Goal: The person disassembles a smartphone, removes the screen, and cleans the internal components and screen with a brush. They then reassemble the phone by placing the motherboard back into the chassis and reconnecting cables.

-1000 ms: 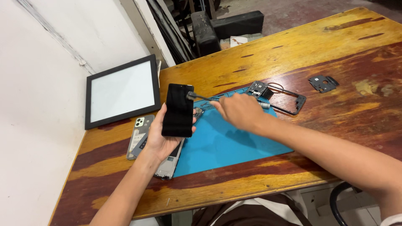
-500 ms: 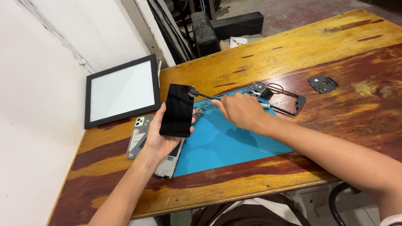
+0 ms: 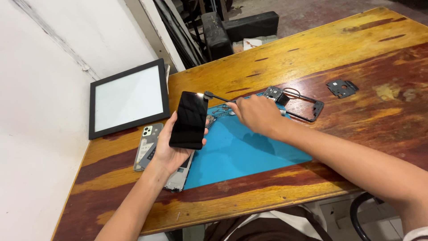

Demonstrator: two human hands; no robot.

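My left hand (image 3: 171,151) holds a black smartphone (image 3: 189,119) upright above the table, dark screen facing me. My right hand (image 3: 256,115) grips a thin black tool (image 3: 218,97) whose tip touches the phone's top right corner. Both hands hover over the left end of a blue work mat (image 3: 240,154).
A black phone frame (image 3: 303,107) lies at the mat's far right edge, a small black part (image 3: 341,88) beyond it. A phone back cover with camera holes (image 3: 146,145) and another phone body (image 3: 178,176) lie under my left hand. A framed white panel (image 3: 129,98) leans at the wall.
The tool's tip has moved left to the phone's top right corner. The phone has shifted only slightly.
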